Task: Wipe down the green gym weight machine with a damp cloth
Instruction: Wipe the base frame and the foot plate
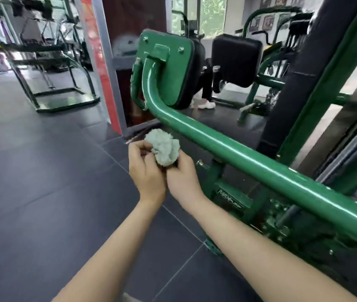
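A bunched pale green cloth (pixel 164 150) sits between both hands in the middle of the view. My left hand (pixel 146 171) pinches its left side with curled fingers. My right hand (pixel 184 177) grips it from below and the right. The cloth hangs just left of and below the green weight machine's long round arm (pixel 249 159), without touching it. That arm runs from the lower right up to a green backplate (pixel 166 68) with a black pad behind it.
The machine's green base and bolts (pixel 234 199) lie under the arm. A black upright pad (pixel 299 73) and green frame post (pixel 330 77) stand at right. Another green machine (pixel 64 101) stands far left on the dark tiled floor (pixel 42 171). A person's leg and white shoe (pixel 207 104) show beyond.
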Tool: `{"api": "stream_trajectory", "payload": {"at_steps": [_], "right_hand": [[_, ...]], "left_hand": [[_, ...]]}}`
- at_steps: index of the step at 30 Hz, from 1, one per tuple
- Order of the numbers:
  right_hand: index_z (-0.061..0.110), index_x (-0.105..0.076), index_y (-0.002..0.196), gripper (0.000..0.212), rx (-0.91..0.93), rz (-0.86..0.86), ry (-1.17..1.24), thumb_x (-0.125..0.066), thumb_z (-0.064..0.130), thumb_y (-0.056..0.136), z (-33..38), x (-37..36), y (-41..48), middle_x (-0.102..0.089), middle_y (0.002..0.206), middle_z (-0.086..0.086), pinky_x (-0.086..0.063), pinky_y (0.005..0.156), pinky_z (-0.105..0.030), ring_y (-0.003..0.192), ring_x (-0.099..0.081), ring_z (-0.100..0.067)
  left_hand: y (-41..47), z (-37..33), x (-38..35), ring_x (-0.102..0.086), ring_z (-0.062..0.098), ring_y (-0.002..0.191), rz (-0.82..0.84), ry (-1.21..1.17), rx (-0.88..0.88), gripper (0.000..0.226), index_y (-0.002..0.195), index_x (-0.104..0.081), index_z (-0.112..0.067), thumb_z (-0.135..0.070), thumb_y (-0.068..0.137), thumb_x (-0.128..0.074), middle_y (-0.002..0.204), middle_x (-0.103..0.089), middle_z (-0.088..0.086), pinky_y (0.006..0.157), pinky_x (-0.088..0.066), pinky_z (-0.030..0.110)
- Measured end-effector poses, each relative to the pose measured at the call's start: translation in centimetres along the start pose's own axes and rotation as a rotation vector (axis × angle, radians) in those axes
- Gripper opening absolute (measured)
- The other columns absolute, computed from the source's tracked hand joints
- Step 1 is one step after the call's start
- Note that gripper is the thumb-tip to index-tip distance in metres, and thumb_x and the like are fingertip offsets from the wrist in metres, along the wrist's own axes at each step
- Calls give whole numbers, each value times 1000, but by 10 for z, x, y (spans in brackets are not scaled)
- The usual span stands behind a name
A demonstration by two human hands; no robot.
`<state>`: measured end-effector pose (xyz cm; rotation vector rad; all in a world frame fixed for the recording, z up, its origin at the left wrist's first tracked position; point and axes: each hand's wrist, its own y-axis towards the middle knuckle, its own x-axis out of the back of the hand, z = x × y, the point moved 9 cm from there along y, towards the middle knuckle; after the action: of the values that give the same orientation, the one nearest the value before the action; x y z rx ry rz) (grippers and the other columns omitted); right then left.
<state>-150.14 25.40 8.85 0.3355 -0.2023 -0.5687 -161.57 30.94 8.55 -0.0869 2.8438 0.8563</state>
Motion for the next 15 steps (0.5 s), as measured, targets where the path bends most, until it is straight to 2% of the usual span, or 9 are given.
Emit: {"api": "stream_trajectory", "payload": {"at_steps": [2, 3, 5, 6, 8, 9, 11, 13, 15], "right_hand": [[27, -72, 114, 37, -80, 38, -112, -59, 4, 89, -52, -5, -7, -76, 103, 12, -58, 93, -42, 99, -70, -6], [27, -72, 115, 34, -128, 39, -158, -61, 8, 88, -80, -3, -12, -76, 100, 11, -58, 91, -44, 96, -71, -7], [26, -70, 116, 31, -223, -10, -245, -67, 20, 85, -132, 12, -27, -76, 99, 8, -58, 88, -44, 91, -70, -9], [25, -70, 114, 30, -249, -45, -279, -69, 26, 84, -148, 22, -35, -75, 100, 6, -57, 88, -43, 90, -69, -11], [25, -71, 112, 28, -297, -70, -335, -67, 22, 85, -171, 41, -62, -71, 104, 3, -55, 85, -36, 92, -67, -15], [25, -72, 114, 30, -321, -76, -352, -64, 17, 86, -183, 51, -74, -70, 106, 3, -53, 83, -33, 92, -66, -14], [23, -71, 121, 33, -337, -100, -370, -64, 13, 90, -202, 71, -96, -69, 108, 3, -52, 85, -32, 93, -64, -13], [19, -67, 131, 38, -329, -141, -404, -66, 13, 94, -218, 96, -108, -67, 114, 3, -52, 93, -35, 102, -65, -15], [19, -61, 140, 44, -347, -222, -412, -67, 19, 97, -223, 131, -112, -63, 126, 4, -49, 104, -34, 114, -62, -13]], "left_hand": [[-24, 58, 3, -58, 15, 83, 120, 121, 188, 15, 97, -58, -20, -25, 91, -45, 91, -66, -6, 77, -46, 41], [-35, 86, -1, -59, 15, 81, 212, 117, 322, 23, 95, -60, -22, -40, 92, -46, 89, -67, -8, 78, -46, 42], [-63, 133, -23, -67, 17, 89, 483, 77, 559, 44, 95, -71, -25, -65, 86, -55, 95, -74, -6, 85, -50, 44], [-73, 141, -33, -69, 16, 91, 640, 89, 590, 44, 96, -74, -27, -67, 85, -62, 97, -76, -5, 86, -52, 39], [-107, 156, -48, -70, 9, 88, 925, 159, 603, 28, 97, -75, -24, -51, 88, -74, 93, -76, -5, 81, -53, 27], [-123, 164, -55, -72, 9, 91, 1012, 202, 615, 29, 101, -73, -20, -45, 87, -78, 96, -77, -5, 81, -55, 25], [-146, 184, -64, -73, 14, 97, 1067, 297, 654, 35, 108, -73, -17, -45, 87, -79, 103, -79, 0, 81, -55, 24], [-160, 195, -88, -73, 23, 90, 1115, 319, 710, 25, 105, -76, -10, -30, 92, -69, 102, -79, 8, 70, -52, 21], [-172, 194, -124, -73, 28, 88, 1108, 264, 790, 28, 106, -77, -9, -25, 88, -65, 103, -79, 12, 71, -57, 29]]}}
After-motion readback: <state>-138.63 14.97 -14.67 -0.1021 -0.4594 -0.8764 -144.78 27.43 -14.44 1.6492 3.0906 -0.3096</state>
